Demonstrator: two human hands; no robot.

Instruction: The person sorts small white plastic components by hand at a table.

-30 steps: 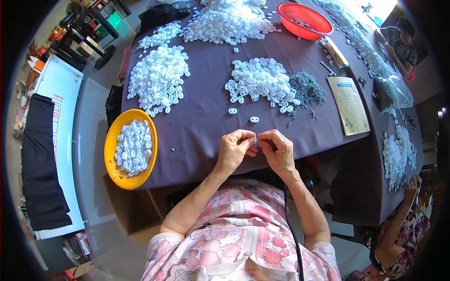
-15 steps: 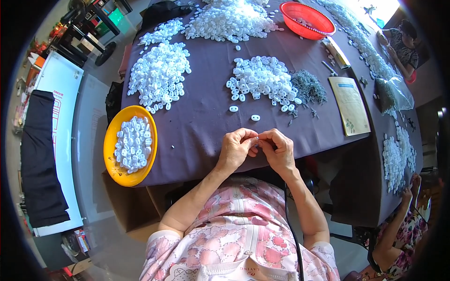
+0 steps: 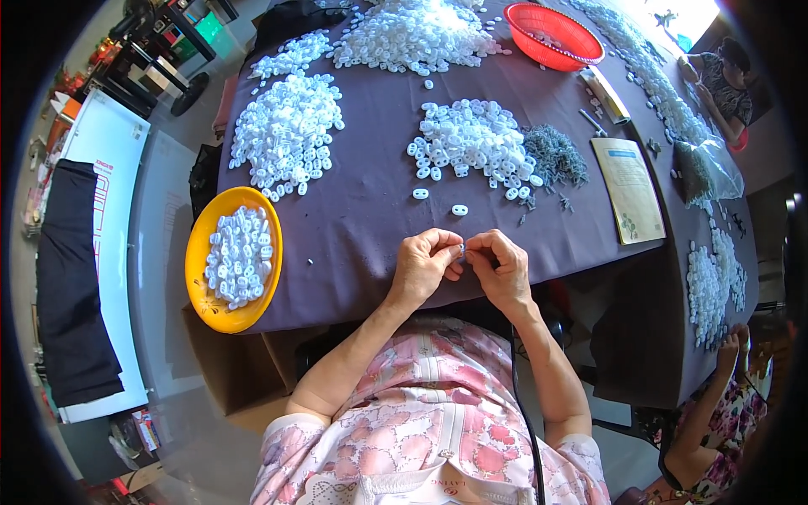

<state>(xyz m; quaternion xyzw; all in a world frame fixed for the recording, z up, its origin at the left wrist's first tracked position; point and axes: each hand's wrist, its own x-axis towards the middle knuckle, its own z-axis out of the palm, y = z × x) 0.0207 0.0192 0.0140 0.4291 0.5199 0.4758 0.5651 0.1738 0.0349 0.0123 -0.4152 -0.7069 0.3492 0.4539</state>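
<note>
My left hand [image 3: 421, 268] and my right hand [image 3: 503, 271] meet above the table's near edge, thumbs and forefingers pinched tip to tip. A small white piece [image 3: 462, 248] shows between the fingertips, mostly covered by them. Whether the right fingers hold a second tiny part, I cannot tell. Just beyond the hands lie two loose white oval pieces with two holes each, one nearer [image 3: 459, 210] and one farther left [image 3: 420, 194]. Behind them spreads a pile of the same white ovals [image 3: 471, 139], touching a heap of small grey pins [image 3: 555, 156] on its right.
A yellow dish [image 3: 200, 290] of white pieces sits at the table's left edge. More white piles [image 3: 286, 135] lie behind it and at the far side [image 3: 412, 38]. A red basket [image 3: 555, 55] and a tan booklet [image 3: 627, 189] are on the right. Other people sit at the right.
The fingertips have shifted only slightly around the small piece. Both hands keep their place. At the lower right, a co-worker's hands have moved a little.
</note>
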